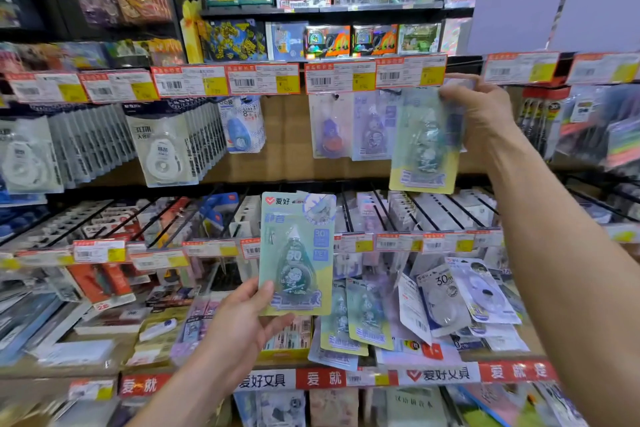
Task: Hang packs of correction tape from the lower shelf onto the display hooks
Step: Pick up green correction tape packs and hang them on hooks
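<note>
Readable print on packs and shelf

Green pack (297,253) in the left hand (239,315): "爱好", "30", "PET". White pack (441,295) toward the right end of the lower shelf (52,373): "30m". Hanging blue pack (242,125): "8mm". Front strip (440,374) of this shelf: "爱好文具". Raised pack (427,146) in the right hand (481,107): too blurred.

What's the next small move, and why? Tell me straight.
Probably ease the raised pack inward until it hangs, then release: the right hand pinches its top just under the price tags, while the left hand holds a second pack ready.
</note>
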The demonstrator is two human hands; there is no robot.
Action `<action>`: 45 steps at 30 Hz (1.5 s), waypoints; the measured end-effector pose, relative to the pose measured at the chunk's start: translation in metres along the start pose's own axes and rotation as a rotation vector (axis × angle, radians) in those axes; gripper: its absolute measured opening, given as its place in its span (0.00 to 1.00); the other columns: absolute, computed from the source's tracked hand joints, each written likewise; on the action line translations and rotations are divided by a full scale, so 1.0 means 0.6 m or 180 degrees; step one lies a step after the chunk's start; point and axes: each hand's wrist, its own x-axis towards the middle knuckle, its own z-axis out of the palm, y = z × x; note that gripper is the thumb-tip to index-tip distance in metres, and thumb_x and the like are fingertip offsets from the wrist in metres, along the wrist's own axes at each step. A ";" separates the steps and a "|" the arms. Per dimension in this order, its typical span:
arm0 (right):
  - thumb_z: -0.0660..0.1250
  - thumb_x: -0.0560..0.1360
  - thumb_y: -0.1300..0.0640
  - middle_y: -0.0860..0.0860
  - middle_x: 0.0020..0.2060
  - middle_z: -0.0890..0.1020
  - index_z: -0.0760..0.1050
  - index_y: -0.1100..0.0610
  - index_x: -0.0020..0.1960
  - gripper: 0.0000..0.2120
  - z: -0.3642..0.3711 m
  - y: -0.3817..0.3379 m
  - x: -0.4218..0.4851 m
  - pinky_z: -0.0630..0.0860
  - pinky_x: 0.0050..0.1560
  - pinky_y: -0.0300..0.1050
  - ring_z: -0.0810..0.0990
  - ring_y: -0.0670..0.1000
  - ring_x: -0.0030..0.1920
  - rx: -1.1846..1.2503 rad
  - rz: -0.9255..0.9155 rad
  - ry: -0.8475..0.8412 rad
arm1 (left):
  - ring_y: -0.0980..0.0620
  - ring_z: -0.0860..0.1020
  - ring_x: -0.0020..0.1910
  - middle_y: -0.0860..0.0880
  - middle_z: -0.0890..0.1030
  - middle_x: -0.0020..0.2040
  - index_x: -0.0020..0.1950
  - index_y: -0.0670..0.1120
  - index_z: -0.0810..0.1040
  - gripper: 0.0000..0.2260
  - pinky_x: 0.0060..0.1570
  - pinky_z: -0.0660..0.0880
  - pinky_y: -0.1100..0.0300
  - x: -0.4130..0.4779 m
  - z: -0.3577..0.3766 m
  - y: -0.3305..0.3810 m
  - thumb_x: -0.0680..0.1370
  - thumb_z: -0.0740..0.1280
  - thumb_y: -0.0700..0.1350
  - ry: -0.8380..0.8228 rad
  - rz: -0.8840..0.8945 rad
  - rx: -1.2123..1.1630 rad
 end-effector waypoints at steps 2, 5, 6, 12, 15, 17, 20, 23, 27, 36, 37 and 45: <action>0.73 0.75 0.65 0.46 0.33 0.86 0.78 0.58 0.49 0.06 -0.005 0.006 0.003 0.81 0.36 0.41 0.86 0.46 0.35 -0.0027 0.0029 -0.0039 | 0.47 0.83 0.53 0.49 0.81 0.58 0.56 0.46 0.77 0.05 0.44 0.82 0.52 0.006 -0.001 0.001 0.83 0.63 0.40 0.0015 -0.0024 -0.0023; 0.73 0.75 0.66 0.46 0.35 0.85 0.77 0.56 0.44 0.08 0.010 0.013 0.001 0.82 0.38 0.45 0.85 0.47 0.36 -0.0121 0.0014 -0.0277 | 0.41 0.81 0.58 0.50 0.78 0.58 0.59 0.43 0.73 0.06 0.38 0.83 0.55 0.016 0.002 0.000 0.82 0.64 0.39 0.0032 -0.0090 -0.0110; 0.73 0.74 0.67 0.48 0.36 0.85 0.77 0.56 0.44 0.08 0.018 0.016 0.002 0.82 0.39 0.46 0.85 0.48 0.37 -0.0143 0.0016 -0.0350 | 0.40 0.80 0.58 0.50 0.78 0.60 0.62 0.43 0.72 0.09 0.37 0.83 0.55 0.020 0.005 -0.002 0.82 0.64 0.40 0.0026 -0.0109 -0.0129; 0.72 0.75 0.66 0.52 0.44 0.87 0.81 0.56 0.46 0.06 0.054 0.023 0.010 0.85 0.50 0.52 0.86 0.53 0.45 -0.0079 -0.0103 -0.0443 | 0.47 0.83 0.53 0.49 0.82 0.57 0.58 0.44 0.78 0.07 0.52 0.80 0.48 0.024 0.028 -0.006 0.83 0.63 0.39 -0.0085 -0.0074 -0.0052; 0.72 0.76 0.66 0.50 0.41 0.88 0.80 0.57 0.44 0.06 0.059 0.035 0.015 0.85 0.48 0.52 0.87 0.53 0.44 0.0009 -0.0036 -0.0381 | 0.48 0.83 0.51 0.50 0.83 0.53 0.53 0.46 0.78 0.06 0.54 0.79 0.47 0.024 0.034 -0.003 0.83 0.62 0.39 -0.0044 -0.0081 -0.0064; 0.72 0.76 0.66 0.52 0.41 0.88 0.79 0.58 0.45 0.05 0.060 0.046 0.019 0.85 0.49 0.54 0.88 0.56 0.45 0.0142 0.0068 -0.0405 | 0.48 0.84 0.49 0.49 0.85 0.52 0.56 0.44 0.79 0.07 0.52 0.80 0.48 0.028 0.032 -0.005 0.83 0.62 0.39 -0.0044 -0.0080 -0.0032; 0.71 0.77 0.64 0.48 0.37 0.87 0.78 0.56 0.45 0.05 0.061 0.058 0.028 0.83 0.41 0.47 0.87 0.49 0.39 0.0045 0.0085 -0.0377 | 0.47 0.85 0.49 0.48 0.86 0.53 0.60 0.43 0.79 0.09 0.50 0.81 0.49 0.033 0.027 -0.007 0.84 0.61 0.40 -0.0056 -0.0100 0.0011; 0.73 0.76 0.63 0.48 0.40 0.88 0.79 0.56 0.49 0.05 0.061 0.065 0.037 0.83 0.42 0.46 0.87 0.49 0.42 -0.0072 -0.0016 -0.0363 | 0.47 0.86 0.48 0.46 0.86 0.54 0.61 0.42 0.79 0.10 0.47 0.83 0.51 0.037 0.026 -0.007 0.83 0.62 0.40 -0.0047 -0.0095 0.0013; 0.75 0.74 0.57 0.50 0.49 0.87 0.81 0.59 0.59 0.15 0.067 0.074 0.053 0.82 0.43 0.43 0.87 0.48 0.46 -0.0589 -0.0206 -0.0154 | 0.47 0.86 0.48 0.46 0.86 0.55 0.63 0.42 0.78 0.11 0.44 0.84 0.53 0.040 0.024 -0.004 0.83 0.62 0.40 -0.0019 -0.0063 -0.0036; 0.76 0.73 0.46 0.55 0.48 0.85 0.78 0.59 0.52 0.18 0.094 0.119 0.110 0.83 0.49 0.55 0.85 0.56 0.50 -0.1124 -0.0034 0.0195 | 0.44 0.84 0.53 0.44 0.84 0.58 0.63 0.41 0.78 0.11 0.46 0.84 0.52 0.051 0.044 0.002 0.83 0.61 0.40 -0.0152 0.0040 -0.0095; 0.76 0.72 0.44 0.54 0.48 0.85 0.77 0.58 0.50 0.19 0.096 0.123 0.117 0.83 0.51 0.59 0.85 0.57 0.51 -0.1138 0.0024 0.0182 | 0.44 0.84 0.53 0.44 0.84 0.58 0.64 0.41 0.78 0.11 0.46 0.84 0.52 0.054 0.044 0.000 0.83 0.62 0.40 -0.0154 0.0041 -0.0095; 0.76 0.72 0.42 0.53 0.49 0.81 0.66 0.50 0.40 0.20 0.126 0.146 0.164 0.80 0.59 0.56 0.82 0.56 0.55 -0.1404 0.0219 0.0516 | 0.43 0.80 0.60 0.45 0.81 0.63 0.62 0.43 0.78 0.10 0.44 0.82 0.52 0.073 0.055 -0.002 0.82 0.64 0.40 -0.0116 0.0039 -0.0177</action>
